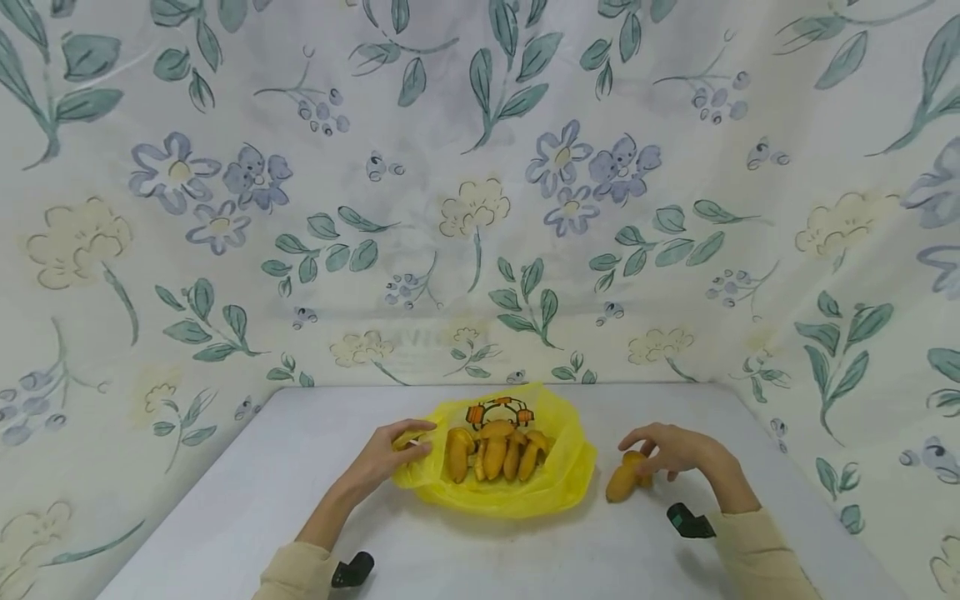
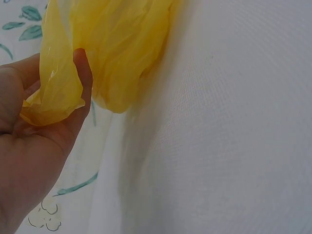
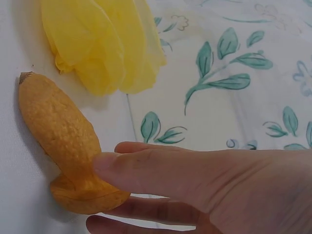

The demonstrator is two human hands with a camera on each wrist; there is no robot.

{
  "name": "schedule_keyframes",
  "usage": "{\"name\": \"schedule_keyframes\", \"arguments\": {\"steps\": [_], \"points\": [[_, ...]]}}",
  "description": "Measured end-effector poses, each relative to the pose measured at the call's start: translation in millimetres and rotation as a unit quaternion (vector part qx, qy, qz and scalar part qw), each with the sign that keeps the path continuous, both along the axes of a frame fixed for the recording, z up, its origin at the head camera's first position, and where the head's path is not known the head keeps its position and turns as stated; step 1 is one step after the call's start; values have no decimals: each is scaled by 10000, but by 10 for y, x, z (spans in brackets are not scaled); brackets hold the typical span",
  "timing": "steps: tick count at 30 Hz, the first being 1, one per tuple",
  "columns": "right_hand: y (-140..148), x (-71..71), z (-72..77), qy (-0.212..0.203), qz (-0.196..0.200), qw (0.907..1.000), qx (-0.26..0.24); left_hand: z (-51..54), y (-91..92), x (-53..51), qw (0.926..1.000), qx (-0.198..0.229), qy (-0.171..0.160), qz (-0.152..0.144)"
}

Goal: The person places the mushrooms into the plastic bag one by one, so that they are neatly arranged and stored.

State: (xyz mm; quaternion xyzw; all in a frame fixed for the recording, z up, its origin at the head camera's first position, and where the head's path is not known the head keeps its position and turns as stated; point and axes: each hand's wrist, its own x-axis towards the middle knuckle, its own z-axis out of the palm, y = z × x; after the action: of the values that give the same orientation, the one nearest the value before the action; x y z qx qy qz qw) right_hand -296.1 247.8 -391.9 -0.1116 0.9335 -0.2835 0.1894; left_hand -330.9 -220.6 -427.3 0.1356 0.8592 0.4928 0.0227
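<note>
A yellow plastic bag [image 1: 517, 500] lies on the table with its mouth spread, and several brown-orange mushrooms [image 1: 495, 450] are in it. At its left edge my left hand [image 1: 393, 450] holds a fold of the thin plastic between thumb and fingers; the left wrist view shows this fold [image 2: 61, 83] in the hand. Right of the bag a single mushroom [image 3: 61, 126] lies on the table, thick stem towards the bag. My right hand [image 1: 667, 450] is over its cap end, the thumb touching it near the cap and the other fingers loosely spread.
The white table [image 1: 247, 492] reaches back to a hanging cloth [image 1: 420, 250] printed with flowers and leaves, which also runs along both sides. A black device [image 1: 352, 571] sits by the left wrist, another black device [image 1: 688, 522] by the right wrist.
</note>
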Motion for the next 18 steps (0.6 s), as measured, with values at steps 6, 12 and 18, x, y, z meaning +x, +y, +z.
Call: {"name": "schedule_keyframes", "arguments": {"steps": [6, 12, 18], "points": [[-20, 11, -17, -16, 38, 10000, 28, -62, -20, 18, 10000, 28, 17, -28], [-33, 22, 9, 56, 13, 9999, 116, -58, -42, -21, 9999, -48, 60, -81], [-28, 35, -16, 61, -69, 9999, 78, -36, -28, -18, 9999, -64, 95, -88]]}}
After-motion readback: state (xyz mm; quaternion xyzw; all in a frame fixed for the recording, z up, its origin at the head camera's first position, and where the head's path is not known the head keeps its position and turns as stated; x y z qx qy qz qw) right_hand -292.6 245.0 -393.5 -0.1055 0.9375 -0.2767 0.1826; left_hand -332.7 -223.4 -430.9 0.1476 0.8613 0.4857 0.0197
